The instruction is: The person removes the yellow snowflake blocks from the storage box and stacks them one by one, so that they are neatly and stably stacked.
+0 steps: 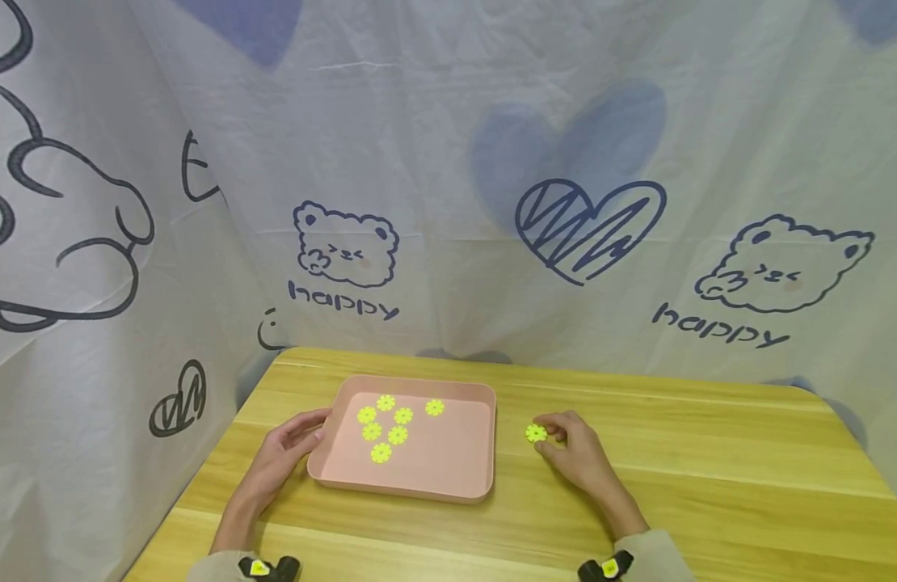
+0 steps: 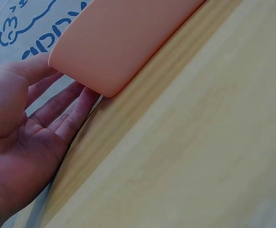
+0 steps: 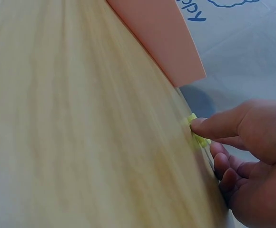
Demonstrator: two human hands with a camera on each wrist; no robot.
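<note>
A shallow pink tray (image 1: 448,469) stands on the wooden table, with several bright yellow snowflake discs (image 1: 381,453) lying flat inside, mostly in its left half. My left hand (image 1: 277,457) rests against the tray's left side. In the left wrist view, its relaxed fingers (image 2: 76,111) touch the outside of the tray wall (image 2: 109,47). Right of the tray, my right hand (image 1: 579,453) pinches one more snowflake disc (image 1: 534,434) between thumb and fingers. From the right wrist, this disc (image 3: 202,141) shows partly covered by the thumb, close over the table surface.
The wooden table (image 1: 747,469) has rounded back corners. Behind it and along its left hangs a pale curtain (image 1: 448,283) printed with hearts and bears. Black bands with cameras sit on both wrists.
</note>
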